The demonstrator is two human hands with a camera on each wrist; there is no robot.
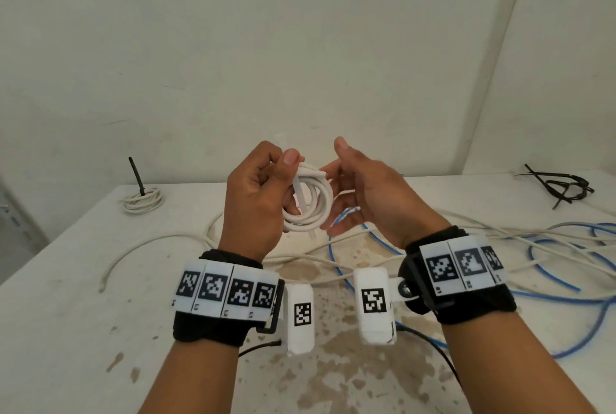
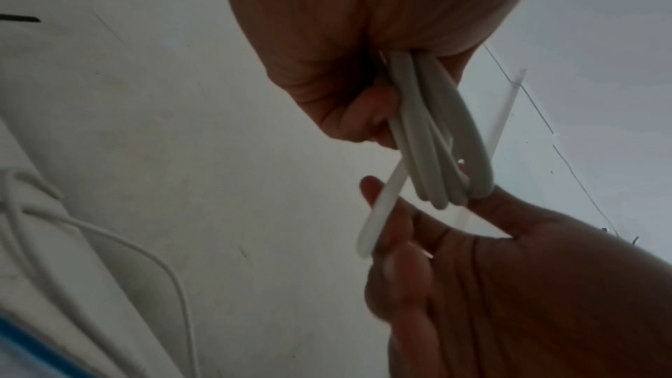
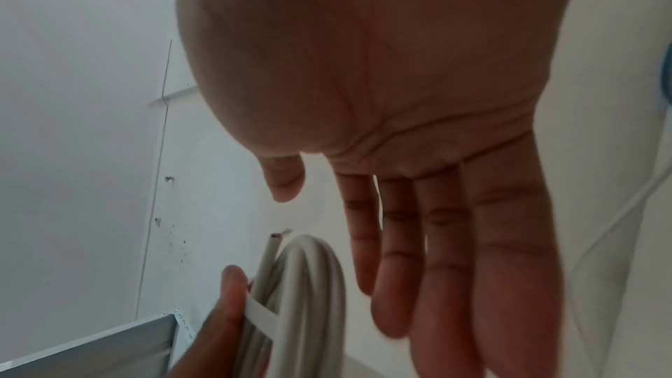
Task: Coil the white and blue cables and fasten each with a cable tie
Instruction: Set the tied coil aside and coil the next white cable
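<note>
The table [image 1: 66, 280] carries loose white cables [image 1: 140, 247] and blue cables [image 1: 550, 267]; the landmark is the white coil [image 1: 311, 210], held up over the table's middle, well clear of its edges. The left hand [image 1: 256, 200] grips that coil, thumb pinning a white cable tie [image 1: 299, 195] across the loops. The right hand [image 1: 373, 193] stands just right of the coil, fingers straight and holding nothing. Judged step: fastening this coil. The next move likely calls for the right hand to take the tie's free end and thread it. Far left of the coil lies a finished coil [image 1: 142, 200]; far right, black ties [image 1: 563, 185].
</note>
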